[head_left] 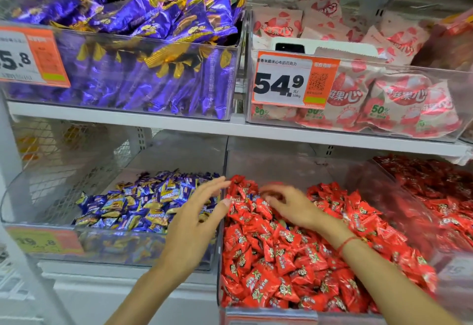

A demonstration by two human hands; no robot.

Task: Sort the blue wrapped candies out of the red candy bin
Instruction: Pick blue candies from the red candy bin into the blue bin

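Motion blur hides whatever right hand fingers touch among red candies.

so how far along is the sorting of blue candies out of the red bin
Done: cannot say; the blue candy bin holds a pile, but nothing shows which pieces were moved. In hand: the right hand digs fingers-down into the red candies at the back of the red candy bin, and the open left hand hovers over the divider, holding nothing. Left: a bit of blue seems to peek out near the right fingers; the rest looks red.
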